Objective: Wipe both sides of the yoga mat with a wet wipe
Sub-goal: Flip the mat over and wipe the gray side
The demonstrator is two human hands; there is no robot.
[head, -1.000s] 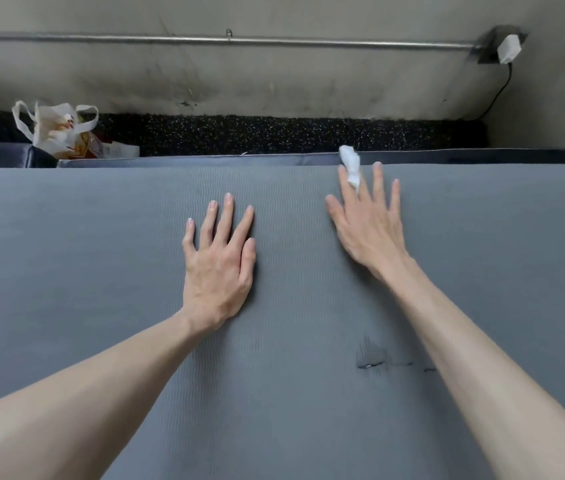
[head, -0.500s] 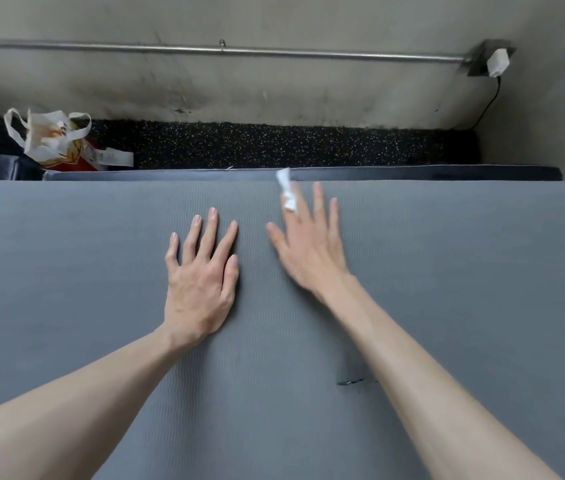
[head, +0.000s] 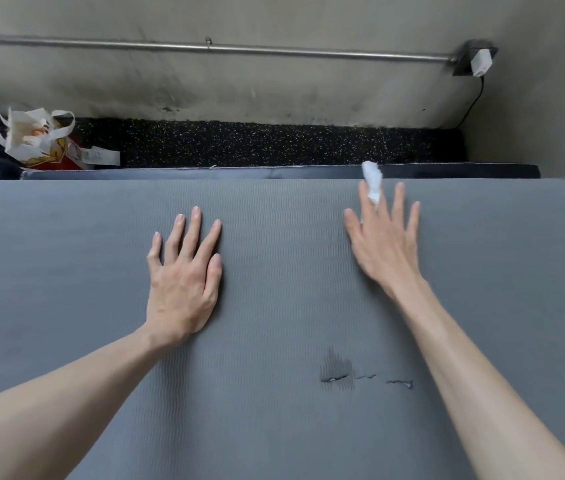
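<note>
No readable writing is showing anywhere: the white plastic bag [head: 28, 133] at the far left is carrying some red and yellow print and a white strip is lying beside it, but the lettering is too small to make out. One grey yoga mat [head: 274, 427] is lying spread flat across the whole foreground, its far edge running along a dark padded cushion [head: 205, 173] with speckled black flooring [head: 274, 143] beyond. Two hands are working on it. The left hand [head: 184, 285] is pressing flat on the mat, fingers [head: 189, 233] straight and slightly spread, holding nothing. The right hand [head: 383, 244] is lying near the mat's far edge with its fingers [head: 398, 202] stretched out, and one crumpled white wet wipe [head: 373, 180] is poking up between the index and middle fingers, its top reaching just past the mat's edge; whether more of it is sitting under the palm I cannot tell. Near the right forearm, three small dark tears [head: 334, 378] are showing in the mat's surface in a row. On the wall behind, one metal rail [head: 274, 50] is running across, and one white plug [head: 481, 62] is sitting in a socket with a black cable hanging down
</note>
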